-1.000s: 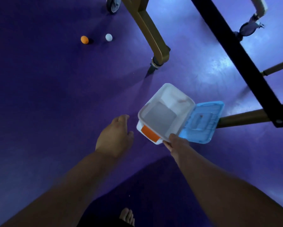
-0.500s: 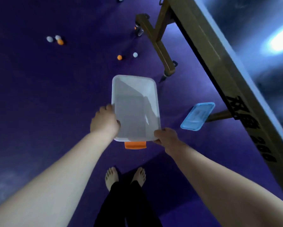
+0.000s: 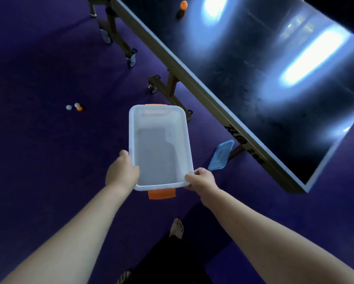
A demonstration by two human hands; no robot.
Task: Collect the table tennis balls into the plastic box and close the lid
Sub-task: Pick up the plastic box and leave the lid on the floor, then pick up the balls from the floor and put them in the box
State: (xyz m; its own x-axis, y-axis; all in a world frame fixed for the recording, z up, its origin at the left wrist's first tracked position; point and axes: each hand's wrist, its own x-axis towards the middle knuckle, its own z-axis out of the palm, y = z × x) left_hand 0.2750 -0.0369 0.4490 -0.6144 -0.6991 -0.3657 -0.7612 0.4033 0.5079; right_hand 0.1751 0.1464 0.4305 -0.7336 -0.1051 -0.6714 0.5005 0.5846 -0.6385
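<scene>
Left hand (image 3: pixel 122 173) and right hand (image 3: pixel 201 179) grip near corners of empty plastic box (image 3: pixel 184 128), held above floor. Lid (image 3: pixel 221 155) on floor beside table. Balls (image 3: pixel 74 107) well apart, far left. Step: carrying box; next likely walk there.

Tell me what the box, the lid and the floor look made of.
Box: translucent white plastic; the floor's purple tints its smooth, slightly frosted walls. Lid: pale blue plastic with moulded ridges, likely semi-clear. Floor: matte purple, no glare; probably sports vinyl or rubber, though carpet cannot be ruled out.
</scene>
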